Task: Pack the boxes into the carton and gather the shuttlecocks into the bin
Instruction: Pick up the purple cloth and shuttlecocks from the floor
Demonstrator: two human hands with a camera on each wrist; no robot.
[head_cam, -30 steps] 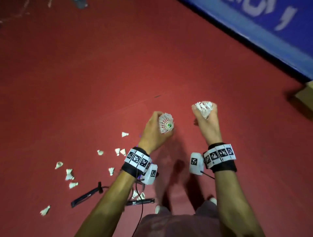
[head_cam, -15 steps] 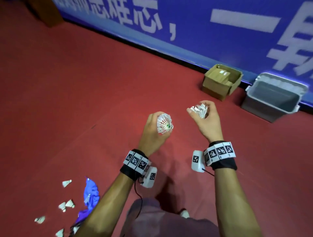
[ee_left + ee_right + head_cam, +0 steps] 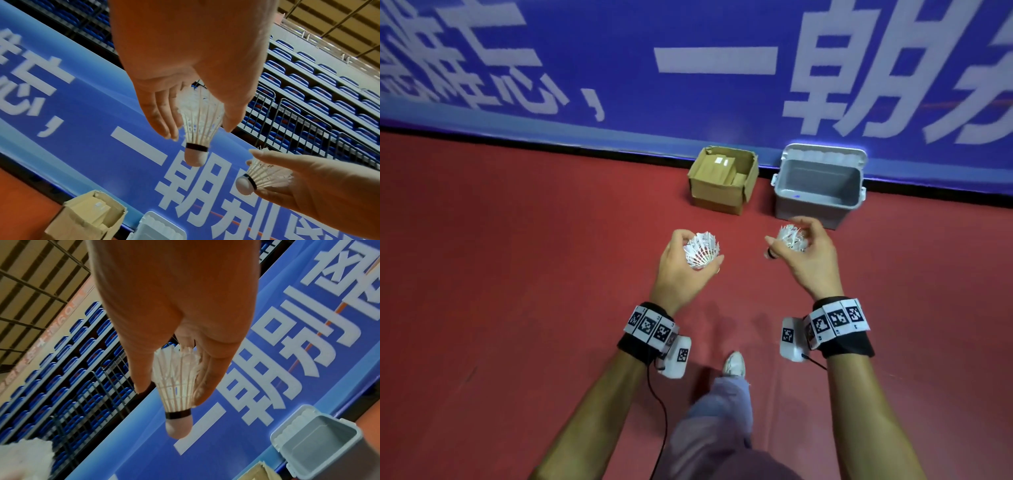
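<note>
My left hand (image 3: 688, 260) grips a white feather shuttlecock (image 3: 702, 250) by its skirt; the left wrist view shows its cork (image 3: 196, 156) pointing away from the palm. My right hand (image 3: 801, 243) holds a second shuttlecock (image 3: 791, 237), its skirt (image 3: 179, 378) pinched between thumb and fingers. Both hands hover above the red floor, short of the grey plastic bin (image 3: 819, 205), which stands open against the banner. Left of the bin sits the brown carton (image 3: 717, 197) with flat cardboard boxes (image 3: 717, 168) inside.
A blue banner wall (image 3: 688, 68) with white characters runs behind the carton and bin. Red floor (image 3: 517, 257) stretches to the left and right. My leg and white shoe (image 3: 734, 363) are below the hands. Railings and blue seats (image 3: 308, 97) rise behind the banner.
The view has swung from the littered floor toward the wall; carton and bin now lie straight ahead and closer. Both hands keep hold of their shuttlecocks and have spread slightly apart.
</note>
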